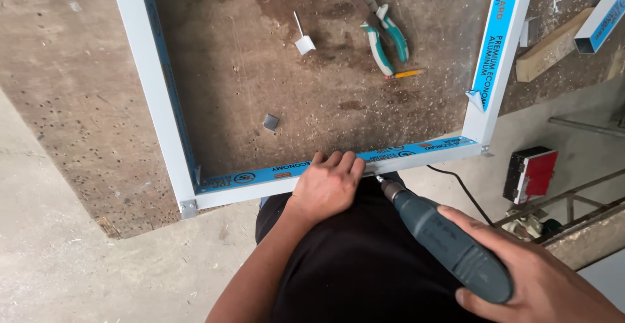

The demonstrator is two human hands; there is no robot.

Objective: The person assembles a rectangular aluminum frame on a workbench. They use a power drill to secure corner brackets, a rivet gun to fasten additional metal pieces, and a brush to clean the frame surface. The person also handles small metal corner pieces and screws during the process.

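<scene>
The white aluminium frame [273,186] lies flat on the worn brown bench [65,82], its near rail running along the bench edge closest to the person, blue protective film still on its inner faces.

The left hand [325,183] is closed down over the top of that near rail, fingers curled over the far side, palm pressing it to the bench. The forearm comes up straight from the body; the wrist is level.

The right hand [540,277] is wrapped fully round the rear of a grey electric drill [443,242], gripping it. The drill bit [379,179] meets the outer face of the rail just right of the left hand's fingertips. The drill body slopes down and away toward the right hand, so the bit enters at an angle rather than square.

Judgement: for a clean hole the drill should be brought closer to perpendicular with the rail face, pressure kept light, and the left hand's fingers held clear of the bit's line.

Beyond the left hand lie teal-handled pliers [384,37], a pencil [407,74] and small metal offcuts [271,122].
</scene>
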